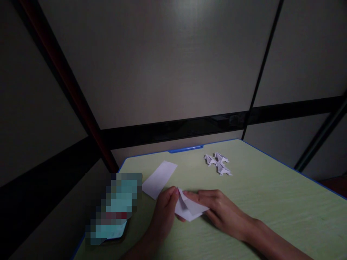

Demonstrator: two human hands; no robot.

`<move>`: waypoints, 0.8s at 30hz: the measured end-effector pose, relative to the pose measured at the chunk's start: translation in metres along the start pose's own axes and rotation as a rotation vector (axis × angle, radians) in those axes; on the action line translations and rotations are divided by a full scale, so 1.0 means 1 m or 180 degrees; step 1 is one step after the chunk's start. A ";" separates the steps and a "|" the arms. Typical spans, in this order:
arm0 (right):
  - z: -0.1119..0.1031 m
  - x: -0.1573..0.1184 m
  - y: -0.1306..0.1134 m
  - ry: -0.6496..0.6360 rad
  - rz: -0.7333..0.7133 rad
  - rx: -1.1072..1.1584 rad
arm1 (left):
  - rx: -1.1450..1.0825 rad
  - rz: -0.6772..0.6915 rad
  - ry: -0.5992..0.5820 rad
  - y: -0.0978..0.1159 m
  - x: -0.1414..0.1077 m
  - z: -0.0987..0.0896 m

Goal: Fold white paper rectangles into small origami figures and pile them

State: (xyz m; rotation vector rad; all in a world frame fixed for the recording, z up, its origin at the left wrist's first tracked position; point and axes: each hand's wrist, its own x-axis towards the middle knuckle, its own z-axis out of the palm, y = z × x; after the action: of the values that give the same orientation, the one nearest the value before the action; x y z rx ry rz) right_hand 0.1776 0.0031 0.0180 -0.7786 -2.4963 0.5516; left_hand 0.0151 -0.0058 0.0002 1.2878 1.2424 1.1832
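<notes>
A partly folded sheet of white paper (191, 211) is held between my two hands just above the table. My left hand (166, 207) is closed on its left corner, the thumb pressed near the pointed top. From the other side my right hand (217, 206) grips the upper right edge, with its fingers partly hidden behind the paper. A loose flap stands up at the paper's middle. Beyond my left hand lies a flat white paper strip (159, 178). Several small folded paper figures (221, 166) sit together farther back on the right.
The pale green table (271, 202) has a blue edge and a blue handle (187, 148) at its far side. A phone (119, 213), its screen blurred out, is at the left. Behind the table stand grey panels (173, 72) with a dark band.
</notes>
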 end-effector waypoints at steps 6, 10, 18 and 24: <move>-0.001 -0.001 0.001 -0.0010 -0.0127 -0.0253 | -0.0083 -0.0172 0.0009 0.001 -0.002 0.001; -0.002 -0.001 0.000 -0.0068 -0.0184 -0.0453 | -0.0175 -0.0220 0.0130 0.001 -0.002 0.002; -0.002 -0.001 -0.003 -0.0101 -0.0168 -0.0638 | -0.0004 -0.0250 0.0001 -0.001 0.002 0.001; -0.001 -0.001 -0.001 -0.0076 -0.0207 -0.0694 | 0.0191 0.0067 0.0287 -0.002 0.003 -0.001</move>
State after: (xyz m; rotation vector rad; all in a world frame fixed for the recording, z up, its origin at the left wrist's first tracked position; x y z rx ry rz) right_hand 0.1791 0.0023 0.0191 -0.7702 -2.6237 0.2701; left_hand 0.0143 -0.0025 -0.0019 1.3065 1.3415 1.2391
